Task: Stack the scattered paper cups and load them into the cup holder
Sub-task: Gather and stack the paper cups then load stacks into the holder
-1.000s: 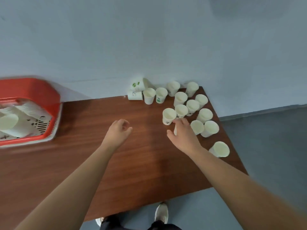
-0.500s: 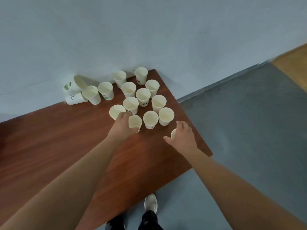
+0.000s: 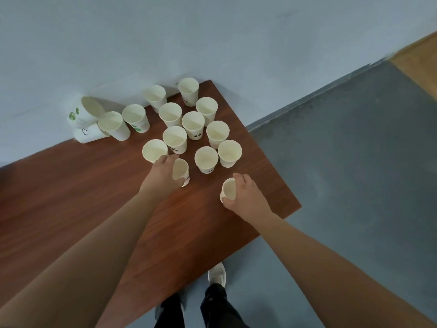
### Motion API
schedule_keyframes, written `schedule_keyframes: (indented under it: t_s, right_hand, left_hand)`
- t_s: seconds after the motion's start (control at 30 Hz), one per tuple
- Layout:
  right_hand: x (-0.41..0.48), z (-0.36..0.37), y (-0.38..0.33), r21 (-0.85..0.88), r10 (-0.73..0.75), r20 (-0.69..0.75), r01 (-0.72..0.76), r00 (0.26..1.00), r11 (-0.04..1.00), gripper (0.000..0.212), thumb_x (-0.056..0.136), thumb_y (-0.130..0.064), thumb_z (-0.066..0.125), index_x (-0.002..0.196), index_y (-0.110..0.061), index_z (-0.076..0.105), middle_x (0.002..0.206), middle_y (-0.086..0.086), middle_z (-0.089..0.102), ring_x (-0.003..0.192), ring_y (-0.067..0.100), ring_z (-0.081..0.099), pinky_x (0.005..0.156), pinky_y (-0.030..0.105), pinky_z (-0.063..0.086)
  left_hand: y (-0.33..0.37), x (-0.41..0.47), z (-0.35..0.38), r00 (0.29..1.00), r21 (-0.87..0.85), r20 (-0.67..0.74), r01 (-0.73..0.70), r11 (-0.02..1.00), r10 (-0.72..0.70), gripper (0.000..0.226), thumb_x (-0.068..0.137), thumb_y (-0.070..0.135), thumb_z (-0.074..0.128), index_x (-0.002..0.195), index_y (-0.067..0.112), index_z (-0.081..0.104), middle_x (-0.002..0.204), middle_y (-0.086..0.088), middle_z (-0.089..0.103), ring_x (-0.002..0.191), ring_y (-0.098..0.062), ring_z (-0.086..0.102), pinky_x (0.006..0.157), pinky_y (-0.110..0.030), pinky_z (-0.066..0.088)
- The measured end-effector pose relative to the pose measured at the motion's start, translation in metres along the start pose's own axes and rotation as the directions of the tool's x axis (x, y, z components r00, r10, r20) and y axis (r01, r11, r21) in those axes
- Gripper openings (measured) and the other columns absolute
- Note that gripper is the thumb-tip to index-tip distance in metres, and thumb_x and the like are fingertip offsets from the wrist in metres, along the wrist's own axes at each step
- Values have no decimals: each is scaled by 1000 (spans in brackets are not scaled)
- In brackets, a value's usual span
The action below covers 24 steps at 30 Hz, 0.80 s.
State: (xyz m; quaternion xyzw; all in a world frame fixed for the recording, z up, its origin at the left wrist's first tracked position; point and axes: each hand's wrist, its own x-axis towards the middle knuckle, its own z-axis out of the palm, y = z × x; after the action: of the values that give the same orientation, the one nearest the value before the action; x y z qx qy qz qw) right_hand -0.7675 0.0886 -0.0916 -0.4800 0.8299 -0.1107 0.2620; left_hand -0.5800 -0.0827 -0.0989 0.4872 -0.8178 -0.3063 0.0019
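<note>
Several white paper cups stand upright in a cluster (image 3: 194,124) at the far right corner of the brown wooden table (image 3: 71,197). Two more cups (image 3: 82,119) lie tipped against the wall at the cluster's left end. My left hand (image 3: 163,174) grips one cup (image 3: 181,170) at the cluster's near edge. My right hand (image 3: 246,197) holds a separate cup (image 3: 229,191) closer to the table's right edge, fingers curled round its side. The cup holder is out of view.
The pale blue wall (image 3: 212,39) runs right behind the cups. The table's right edge (image 3: 279,176) drops to grey floor (image 3: 354,185). My shoes (image 3: 216,275) show below the table's near edge.
The view has swung right, so the red basket left the frame. My left hand reached the cluster and took a cup. My right hand moved right and closed round the lone cup near the edge.
</note>
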Motion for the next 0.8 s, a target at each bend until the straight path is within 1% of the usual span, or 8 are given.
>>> schedule_keyframes:
  t_s: [0.17, 0.23, 0.33, 0.5, 0.63, 0.67, 0.73, 0.8]
  right_hand:
    - [-4, -14, -59, 11, -115, 51, 114, 992, 993, 69, 80, -45, 70, 134, -13, 42, 123, 7, 46, 113, 26, 50, 93, 39, 48]
    - [-4, -21, -93, -13, -197, 78, 199, 977, 980, 71, 80, -43, 70, 136, -11, 42, 127, 8, 45, 115, 28, 51, 94, 40, 49]
    - [-6, -32, -154, -75, -357, 96, 364, 929, 928, 75, 80, -43, 71, 140, -9, 39, 133, 13, 43, 120, 32, 50, 99, 42, 46]
    - [-20, -40, -268, -99, -530, 112, 540, 840, 836, 75, 83, -43, 69, 143, -10, 39, 136, 12, 41, 123, 32, 48, 97, 40, 45]
    - [-40, -39, -363, -93, -617, 151, 633, 772, 769, 51, 93, -29, 61, 135, -3, 47, 134, 15, 43, 123, 34, 45, 97, 37, 41]
    - [-45, -35, -385, -80, -637, 150, 651, 756, 755, 51, 93, -29, 61, 135, -4, 47, 135, 15, 43, 122, 34, 45, 95, 36, 40]
    - [-55, -18, -426, 7, -657, 146, 664, 739, 748, 60, 89, -35, 67, 139, -13, 42, 138, 13, 41, 121, 33, 47, 91, 35, 40]
    - [-69, 3, -463, 39, -688, 150, 691, 710, 722, 64, 88, -39, 69, 140, -16, 40, 139, 11, 39, 122, 32, 47, 93, 36, 41]
  left_hand:
    - [-22, -53, -46, 982, -95, -124, 132, 987, -143, 71, 81, 27, 78, 144, 16, 45, 142, -5, 46, 130, -26, 47, 104, -41, 42]
    - [-36, -80, -74, 959, -141, -195, 183, 973, -208, 70, 81, 27, 77, 143, 19, 46, 141, -2, 46, 129, -23, 47, 101, -36, 41]
    - [-62, -125, -120, 911, -176, -288, 253, 951, -295, 68, 81, 29, 76, 141, 20, 46, 139, 0, 47, 127, -20, 47, 100, -34, 39]
    - [-119, -208, -196, 789, -250, -431, 361, 898, -437, 70, 79, 27, 79, 141, 15, 47, 137, -5, 48, 128, -23, 46, 104, -33, 36]
    - [-169, -273, -260, 675, -286, -547, 405, 868, -495, 68, 81, 23, 79, 140, 13, 47, 136, -9, 49, 125, -28, 48, 100, -34, 37]
    - [-184, -289, -272, 643, -304, -572, 410, 860, -509, 68, 80, 23, 79, 140, 13, 48, 137, -9, 49, 125, -29, 49, 101, -36, 38]
    - [-216, -318, -288, 590, -338, -606, 415, 845, -533, 66, 79, 25, 80, 137, 15, 50, 136, -9, 51, 124, -29, 50, 101, -38, 40]
    - [-250, -344, -298, 562, -364, -612, 424, 829, -556, 66, 79, 25, 81, 137, 13, 50, 135, -10, 52, 124, -28, 50, 100, -37, 40]
